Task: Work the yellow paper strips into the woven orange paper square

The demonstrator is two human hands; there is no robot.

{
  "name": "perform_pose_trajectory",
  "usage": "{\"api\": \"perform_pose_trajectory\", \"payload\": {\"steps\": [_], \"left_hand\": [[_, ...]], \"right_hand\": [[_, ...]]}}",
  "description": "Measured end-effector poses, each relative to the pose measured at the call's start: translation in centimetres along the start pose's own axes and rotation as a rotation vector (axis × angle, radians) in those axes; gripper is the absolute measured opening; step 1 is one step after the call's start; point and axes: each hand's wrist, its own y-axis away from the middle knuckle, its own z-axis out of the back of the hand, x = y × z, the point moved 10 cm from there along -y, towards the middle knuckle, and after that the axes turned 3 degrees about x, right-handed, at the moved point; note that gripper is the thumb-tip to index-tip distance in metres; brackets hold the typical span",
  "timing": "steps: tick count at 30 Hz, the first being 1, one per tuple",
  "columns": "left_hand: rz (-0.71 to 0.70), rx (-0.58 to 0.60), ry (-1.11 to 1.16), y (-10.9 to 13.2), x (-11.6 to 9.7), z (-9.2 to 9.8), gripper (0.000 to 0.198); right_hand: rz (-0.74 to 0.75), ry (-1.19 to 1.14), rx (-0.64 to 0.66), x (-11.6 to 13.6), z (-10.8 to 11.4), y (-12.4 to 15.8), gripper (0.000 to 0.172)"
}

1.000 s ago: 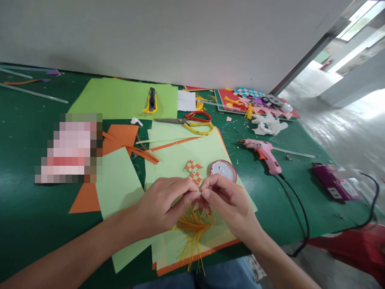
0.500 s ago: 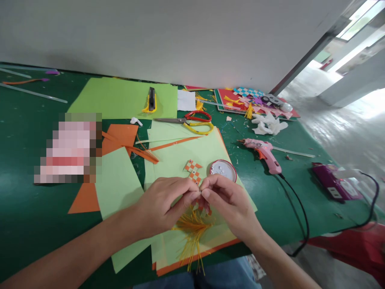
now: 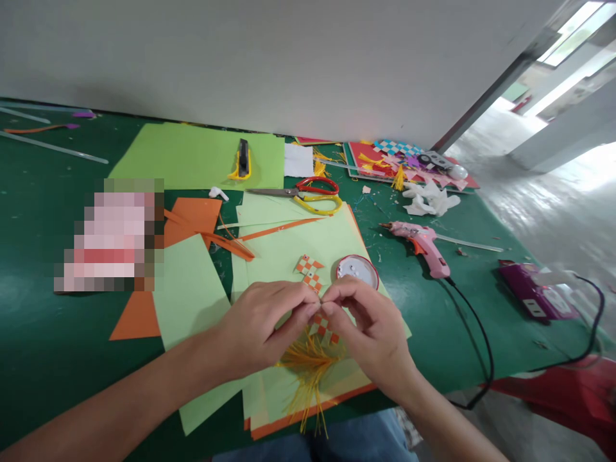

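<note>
My left hand (image 3: 262, 327) and my right hand (image 3: 368, 327) meet over light green paper sheets (image 3: 308, 247), fingertips pinched together on a small woven orange-and-white paper piece (image 3: 323, 326). A yellow tassel (image 3: 308, 369) hangs from that piece toward the table's near edge. Just beyond my fingers lies another part of the orange-and-white checkered weave (image 3: 310, 273), and whether it joins the held piece I cannot tell. A round white lid with a red rim (image 3: 357, 271) sits next to my right hand.
On the green table (image 3: 38, 333) lie red-and-yellow scissors (image 3: 308, 192), a yellow utility knife (image 3: 242, 160), a pink glue gun (image 3: 423, 244) with a black cord, orange paper pieces (image 3: 192, 218), a purple power strip (image 3: 536, 295), crumpled white tissue (image 3: 428, 199) and colourful craft scraps (image 3: 404, 160) at the back right.
My right hand has shifted slightly and its fingers have lifted, so the checkered piece under them now shows. My left hand has barely moved.
</note>
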Motion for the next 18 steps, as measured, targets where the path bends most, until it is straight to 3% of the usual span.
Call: {"api": "perform_pose_trajectory", "payload": {"steps": [6,10,14,18], "left_hand": [[-0.098,-0.043,-0.201,0.2,-0.7,-0.1,0.018],[-0.207,-0.132,-0.434,0.6,-1.6,0.1,0.013],[-0.231,-0.134,-0.467,0.4,-2.2,0.2,0.013],[-0.185,-0.117,-0.398,0.2,-2.1,0.5,0.014]], "right_hand": [[0.393,0.323,-0.091,3.2,0.1,0.8,0.017],[0.476,0.413,-0.087,3.5,-0.4,1.1,0.017],[0.329,0.329,-0.067,2.5,0.0,0.4,0.014],[-0.079,-0.107,0.064,-1.2,-0.2,-0.2,0.007]]}}
